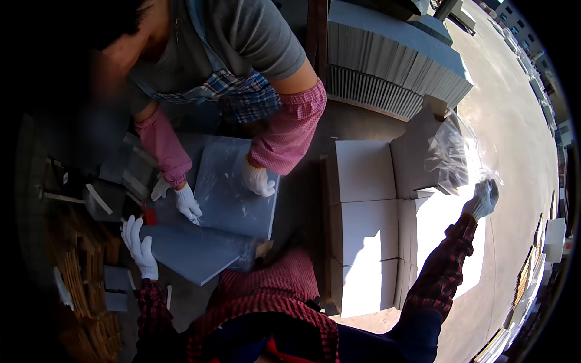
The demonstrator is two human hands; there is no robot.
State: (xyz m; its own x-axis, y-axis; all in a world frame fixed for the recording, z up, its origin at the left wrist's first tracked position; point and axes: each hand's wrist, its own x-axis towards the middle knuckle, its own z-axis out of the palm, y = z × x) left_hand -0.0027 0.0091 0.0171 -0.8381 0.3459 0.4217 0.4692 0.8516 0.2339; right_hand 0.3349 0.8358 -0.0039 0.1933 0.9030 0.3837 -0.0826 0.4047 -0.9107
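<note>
My left hand [143, 251], in a white knit glove, has its fingers spread at the left edge of a dark grey slab [187, 251]. Whether the palm presses on that edge is hard to tell. Far out to the right, my gloved right hand [483, 201] is closed at the lower end of crumpled clear plastic film [455, 156]. The film spills from an open cardboard box [417, 158] and shines in the sunlight. A larger grey slab [233, 181] lies beyond the first one, with a co-worker's two white-gloved hands on it.
Pale cardboard boxes [366, 227] are stacked between my arms. A long row of upright grey slabs [387, 57] stands at the far right. The co-worker [242, 54] leans in opposite me. Stacked brown boards [85, 272] and small grey pieces [116, 278] lie at the left.
</note>
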